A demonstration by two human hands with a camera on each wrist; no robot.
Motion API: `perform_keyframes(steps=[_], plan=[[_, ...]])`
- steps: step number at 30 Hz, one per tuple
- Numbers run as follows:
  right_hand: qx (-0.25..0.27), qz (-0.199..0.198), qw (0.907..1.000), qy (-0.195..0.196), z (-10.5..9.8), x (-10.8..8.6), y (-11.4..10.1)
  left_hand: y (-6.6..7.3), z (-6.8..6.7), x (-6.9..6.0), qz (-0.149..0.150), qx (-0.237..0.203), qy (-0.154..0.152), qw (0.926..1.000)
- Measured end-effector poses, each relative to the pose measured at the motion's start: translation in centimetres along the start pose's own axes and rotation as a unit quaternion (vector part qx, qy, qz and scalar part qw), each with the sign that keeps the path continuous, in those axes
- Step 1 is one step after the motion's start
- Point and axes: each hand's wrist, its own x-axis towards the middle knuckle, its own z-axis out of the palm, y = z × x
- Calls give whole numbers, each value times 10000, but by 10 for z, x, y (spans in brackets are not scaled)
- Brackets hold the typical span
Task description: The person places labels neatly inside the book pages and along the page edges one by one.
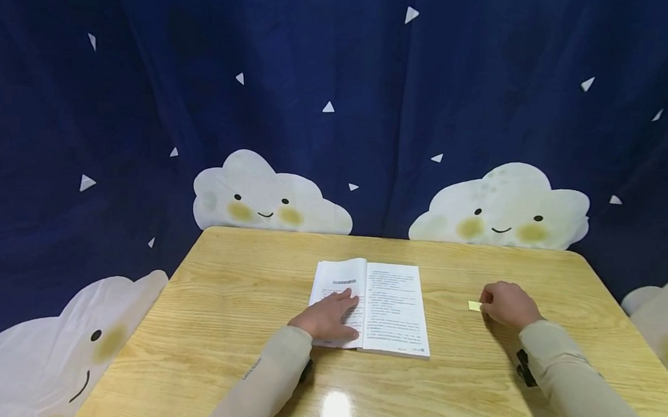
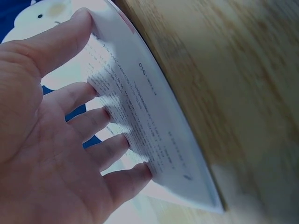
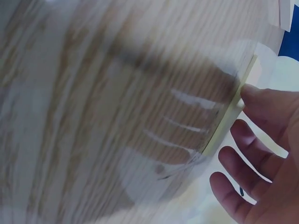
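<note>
An open book [image 1: 395,308] lies on the wooden table in the head view, lines of print on both pages. My left hand [image 1: 330,316] rests on its left page with fingers spread. In the left wrist view, the fingertips of that hand [image 2: 60,126] touch the printed page [image 2: 154,116]. To the right of the book, my right hand [image 1: 510,305] is at a small yellow sticky note pad [image 1: 473,306]. The right wrist view shows the thumb against the pad's thin edge [image 3: 219,128]; the index finger is mostly hidden, and the other fingers hang loosely curled.
The light wooden table [image 1: 234,279] reaches back to a dark blue curtain [image 1: 299,49] with white triangles and smiling clouds. A bright reflection shows on the tabletop near its front. Dark wrist straps [image 1: 526,368] show under the sleeves.
</note>
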Motion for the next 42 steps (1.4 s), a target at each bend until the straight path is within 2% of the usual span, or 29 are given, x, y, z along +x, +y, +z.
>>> perform_keyframes(steps=[6,24,42], plan=[[-148,-46,9999,72,1,1,1,0,0,-2,28,-47,4,10000],[-159,93,9997,-149,5,-5,2,2,5,-3,-12,-125,-10,9999],[-144,-214,9997,-21,5,-1,5,2,3,-2,31,-136,0,9999]])
